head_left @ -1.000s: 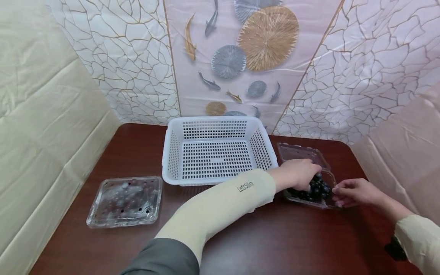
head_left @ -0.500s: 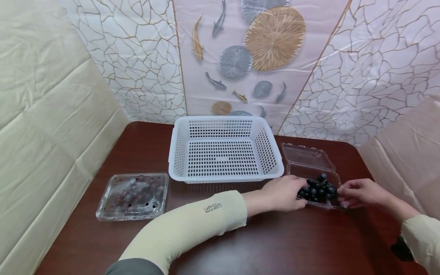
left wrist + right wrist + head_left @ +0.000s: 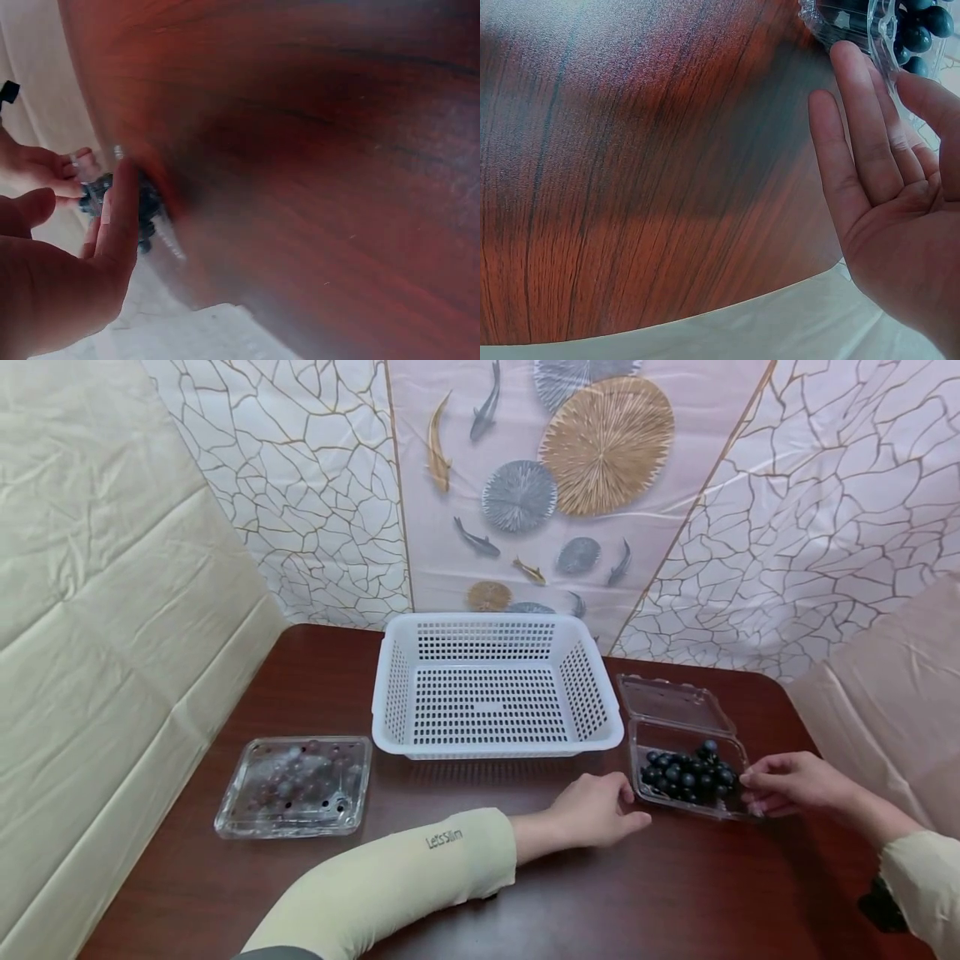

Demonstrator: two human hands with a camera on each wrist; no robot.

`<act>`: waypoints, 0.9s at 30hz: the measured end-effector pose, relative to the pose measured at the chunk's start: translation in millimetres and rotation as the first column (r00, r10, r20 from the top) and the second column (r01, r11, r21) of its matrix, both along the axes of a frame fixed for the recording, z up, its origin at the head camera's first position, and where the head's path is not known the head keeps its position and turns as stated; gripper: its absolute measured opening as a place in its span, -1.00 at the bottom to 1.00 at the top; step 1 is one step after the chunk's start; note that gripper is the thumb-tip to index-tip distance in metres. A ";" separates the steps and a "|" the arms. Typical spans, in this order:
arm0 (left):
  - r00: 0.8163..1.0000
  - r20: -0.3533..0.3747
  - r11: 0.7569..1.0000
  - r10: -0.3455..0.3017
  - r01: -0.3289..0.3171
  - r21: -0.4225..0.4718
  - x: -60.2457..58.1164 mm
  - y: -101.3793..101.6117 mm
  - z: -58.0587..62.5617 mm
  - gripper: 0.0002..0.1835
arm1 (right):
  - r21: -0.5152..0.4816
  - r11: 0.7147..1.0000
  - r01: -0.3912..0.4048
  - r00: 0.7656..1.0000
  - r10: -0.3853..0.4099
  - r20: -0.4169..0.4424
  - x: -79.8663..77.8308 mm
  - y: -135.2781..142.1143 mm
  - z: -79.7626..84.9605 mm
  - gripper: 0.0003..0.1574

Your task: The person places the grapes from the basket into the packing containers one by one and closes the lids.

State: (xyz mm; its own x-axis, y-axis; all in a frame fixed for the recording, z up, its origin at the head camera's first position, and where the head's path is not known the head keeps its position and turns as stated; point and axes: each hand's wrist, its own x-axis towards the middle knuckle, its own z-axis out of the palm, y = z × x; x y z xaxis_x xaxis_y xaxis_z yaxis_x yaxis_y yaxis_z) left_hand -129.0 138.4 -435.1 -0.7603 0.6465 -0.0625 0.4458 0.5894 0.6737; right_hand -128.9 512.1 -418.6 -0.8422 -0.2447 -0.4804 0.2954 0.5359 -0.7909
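Note:
An opened clear plastic clamshell box lies at the table's right, its lid folded back. Dark round grapes fill its lower part. My right hand pinches the box's right edge. The right wrist view shows the thumb on one side of the rim and fingertips on the other. My left hand is just left of the box, holding nothing, thumb and fingers apart. In the left wrist view its fingers overlap the grapes.
A white perforated basket stands at the back centre, with nothing in it. To the left lies a closed clear clamshell box with reddish round fruit inside. Cloth-covered walls border the dark red table at the back and sides.
My left hand has left the grapes and moved left, out of the box, bringing the grapes into full view. The right hand stays at the box's edge. The head view has shifted slightly.

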 end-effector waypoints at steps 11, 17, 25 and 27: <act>0.775 0.600 0.914 0.199 -0.367 0.171 -4.8 21.0 -12.6 -0.72 | -0.018 1.000 -0.013 1.000 0.013 -0.002 1.1 1.9 -1.9 -0.72; 0.650 0.746 0.840 0.144 -0.480 0.255 -6.7 30.2 -14.7 -0.74 | -0.024 0.999 -0.044 0.999 0.044 -0.012 -0.2 3.5 -2.0 -0.69; 0.580 0.812 0.810 0.059 -0.503 0.301 -11.9 33.9 -23.3 -0.77 | -0.034 0.998 -0.058 0.998 0.057 -0.022 -0.2 3.1 -0.2 -0.70; 0.574 0.818 0.805 0.042 -0.504 0.313 -13.1 35.6 -25.8 -0.77 | -0.037 0.998 -0.058 0.998 0.057 -0.021 -0.1 3.8 0.0 -0.69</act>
